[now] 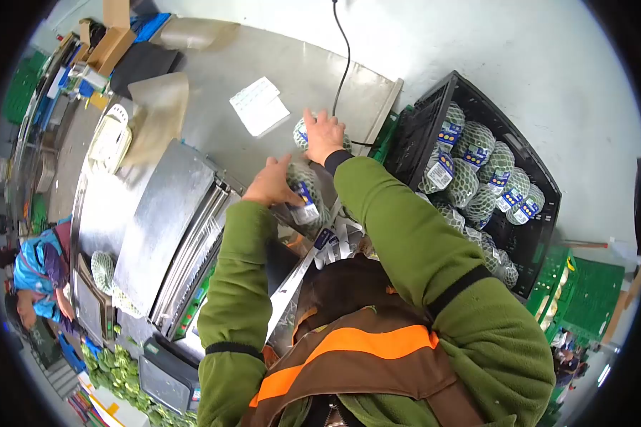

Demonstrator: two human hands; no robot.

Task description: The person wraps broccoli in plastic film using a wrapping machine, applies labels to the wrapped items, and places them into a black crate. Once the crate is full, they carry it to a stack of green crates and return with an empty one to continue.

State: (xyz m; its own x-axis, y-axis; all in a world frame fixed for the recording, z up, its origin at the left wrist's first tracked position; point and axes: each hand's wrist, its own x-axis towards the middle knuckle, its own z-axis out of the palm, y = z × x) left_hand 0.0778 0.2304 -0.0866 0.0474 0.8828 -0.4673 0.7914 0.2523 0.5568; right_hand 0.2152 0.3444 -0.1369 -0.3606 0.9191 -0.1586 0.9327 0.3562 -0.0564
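My left hand (269, 183) is curved round the side of a labelled net bag of round pale produce (306, 186), its thumb against the blue and white label. Just beyond it, my right hand (325, 136) lies over another net bag (300, 132), fingers bent across its top; my palm covers most of that bag. Both bags are over the near edge of the steel table (292, 64). Below them hangs a bunch of printed label strips (335, 238), close to my apron.
A black crate (545, 235) on my right holds several labelled net bags (475, 146). White papers (258, 105) lie on the table, near a black cable (345, 67). A metal machine (167, 228) stands left; a person in blue (39, 267) is farther left.
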